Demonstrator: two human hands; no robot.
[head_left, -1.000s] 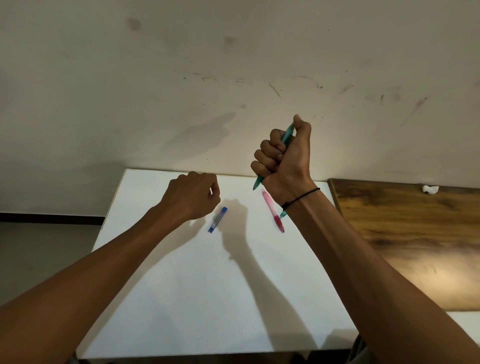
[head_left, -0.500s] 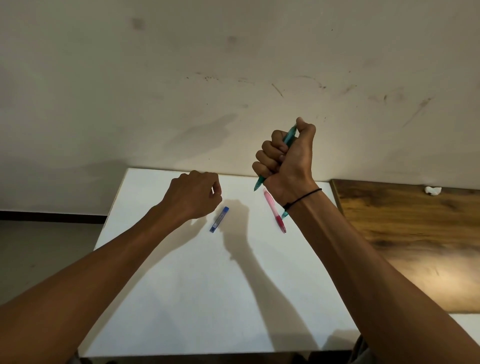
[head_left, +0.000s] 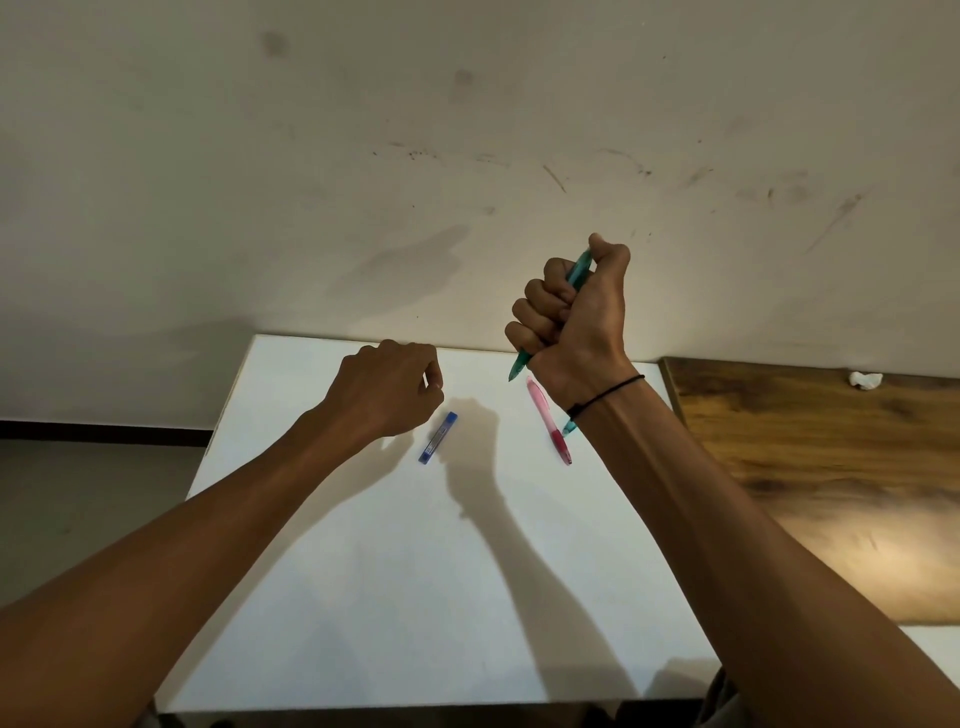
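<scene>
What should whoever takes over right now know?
Right hand: fist round teal mechanical pencil, raised above the white table, thumb on its top end, tip down.
Left hand: curled low over the table; cannot tell if it pinches anything.
Blue lead case lies on the table between the hands; pink mechanical pencil lies beside the right wrist.
Done: teal pencil is in hand.
Left: probably loading lead from the case; pink pencil untouched.

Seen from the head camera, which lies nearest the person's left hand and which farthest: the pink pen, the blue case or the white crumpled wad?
1. Blue case, on the white table, just right of the left hand.
2. Pink pen, farther right on the same table.
3. White wad, far right on the wooden table.
</scene>
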